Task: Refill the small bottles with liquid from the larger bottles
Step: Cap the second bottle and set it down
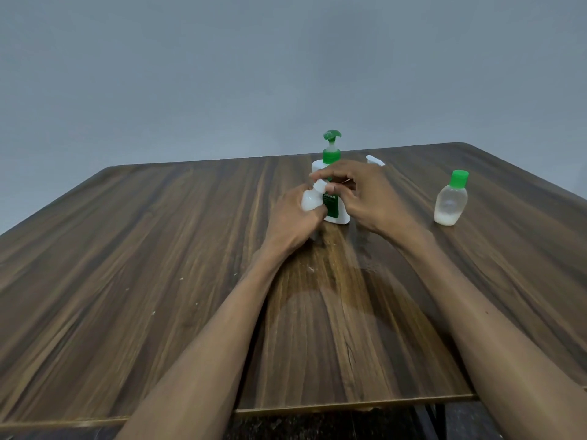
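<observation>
My left hand (pixel 293 217) grips a small translucent white bottle (pixel 309 200), tilted, near the table's middle. The fingers of my right hand (pixel 359 192) pinch the small bottle's top (pixel 320 185); whether that is a cap or the bare neck I cannot tell. Right behind both hands stands a larger white pump bottle (pixel 336 214) with a green pump head (pixel 332 136) and a green label, partly hidden by my fingers. To the right, apart from my hands, stands another small clear bottle (pixel 451 201) with a green cap and a little white liquid at its bottom.
The wooden table (pixel 158 265) has a wet-looking patch (pixel 333 300) in front of my hands. A white object (pixel 374 160) peeks out behind my right hand, mostly hidden. A grey wall (pixel 286 58) rises behind the far edge of the table.
</observation>
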